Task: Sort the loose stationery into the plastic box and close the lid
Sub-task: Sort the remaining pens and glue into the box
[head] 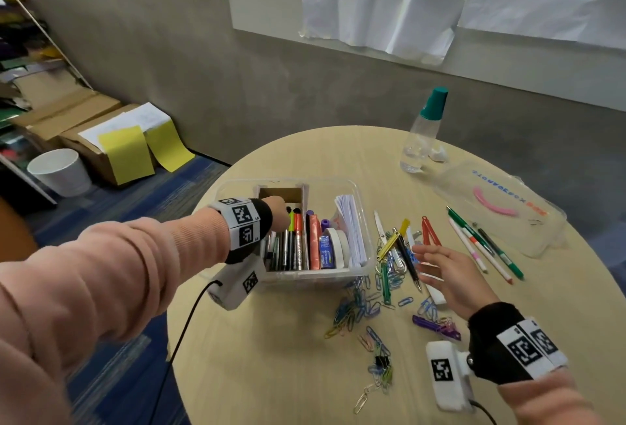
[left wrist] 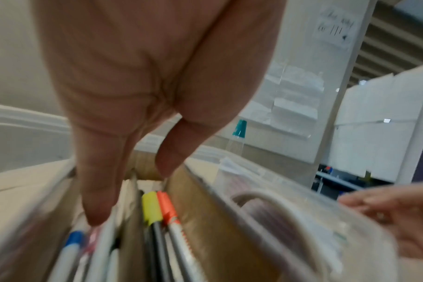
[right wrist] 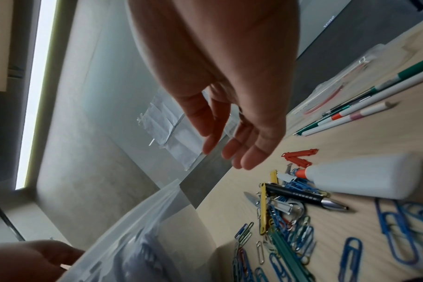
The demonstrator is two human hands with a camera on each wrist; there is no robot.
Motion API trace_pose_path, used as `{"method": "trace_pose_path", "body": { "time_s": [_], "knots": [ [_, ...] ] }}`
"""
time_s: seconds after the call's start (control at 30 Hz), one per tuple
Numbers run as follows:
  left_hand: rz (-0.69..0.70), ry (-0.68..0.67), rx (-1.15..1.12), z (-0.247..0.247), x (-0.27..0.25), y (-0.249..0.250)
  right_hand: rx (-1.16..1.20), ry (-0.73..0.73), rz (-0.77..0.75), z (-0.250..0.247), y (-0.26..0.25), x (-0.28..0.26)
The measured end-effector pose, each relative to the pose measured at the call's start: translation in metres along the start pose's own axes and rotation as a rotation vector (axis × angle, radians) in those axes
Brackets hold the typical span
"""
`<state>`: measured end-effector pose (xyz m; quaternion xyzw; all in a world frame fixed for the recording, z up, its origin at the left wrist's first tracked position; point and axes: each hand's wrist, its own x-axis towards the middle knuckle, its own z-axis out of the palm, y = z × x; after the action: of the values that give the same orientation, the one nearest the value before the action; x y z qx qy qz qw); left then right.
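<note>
A clear plastic box (head: 315, 276) stands at the middle of the round table, with pens (head: 293, 245), tape rolls (head: 340, 246) and a paper stack (head: 350, 224) inside. My left hand (head: 279, 212) reaches into its left part. In the left wrist view that left hand (left wrist: 133, 187) has straight fingers (left wrist: 97, 209) pointing down among the pens beside a yellow-capped marker (left wrist: 152, 208), holding nothing. My right hand (head: 437, 265) hovers flat and empty over the loose pile. Under it lie a white glue bottle (right wrist: 362, 175), a black pen (right wrist: 302, 196) and paper clips (right wrist: 290, 234). The clear lid (head: 501, 207) lies at the right.
Several loose pens (head: 481, 245) lie between the pile and the lid. More paper clips (head: 359, 306) and a purple clip (head: 437, 324) spread toward the table's front. A clear bottle with a teal cap (head: 423, 129) stands at the table's far edge. Boxes and a white bucket (head: 61, 170) sit on the floor at the left.
</note>
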<state>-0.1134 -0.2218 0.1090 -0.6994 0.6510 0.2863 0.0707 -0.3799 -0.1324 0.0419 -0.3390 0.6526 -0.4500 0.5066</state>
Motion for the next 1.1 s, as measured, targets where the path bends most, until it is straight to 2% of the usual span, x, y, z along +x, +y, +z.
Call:
{"method": "trace_pose_path", "body": {
  "time_s": [0.1,0.23,0.33,0.4,0.57,0.67,0.77,0.87,0.97,1.1],
  "knots": [
    [0.056,0.011,-0.223,-0.008,-0.007,0.006,-0.003,0.012,0.008,-0.012,0.006,0.004],
    [0.255,-0.019,-0.593,-0.003,-0.023,0.035,-0.003,0.127,0.023,-0.044,0.015,0.018],
    [0.380,-0.070,-0.692,0.019,-0.033,0.072,-0.042,0.248,0.053,-0.075,0.026,0.032],
    [0.413,-0.129,-0.714,0.041,-0.033,0.100,-0.076,0.321,0.073,-0.097,0.033,0.042],
    [0.362,-0.226,-0.749,0.098,-0.015,0.166,-0.285,0.456,0.073,-0.139,0.057,0.063],
    [0.316,-0.199,-0.702,0.123,0.000,0.194,-0.445,0.498,0.055,-0.154,0.062,0.074],
    [0.273,-0.068,-0.534,0.146,0.020,0.209,-0.555,0.475,0.027,-0.166,0.063,0.094],
    [0.190,0.022,-0.479,0.167,0.040,0.214,-0.621,0.462,-0.033,-0.174,0.056,0.119],
    [0.141,0.078,-0.446,0.178,0.056,0.218,-0.728,0.432,-0.081,-0.176,0.046,0.141],
    [0.152,0.093,-0.419,0.180,0.073,0.242,-0.916,0.293,-0.024,-0.171,0.037,0.161]
  ]
}}
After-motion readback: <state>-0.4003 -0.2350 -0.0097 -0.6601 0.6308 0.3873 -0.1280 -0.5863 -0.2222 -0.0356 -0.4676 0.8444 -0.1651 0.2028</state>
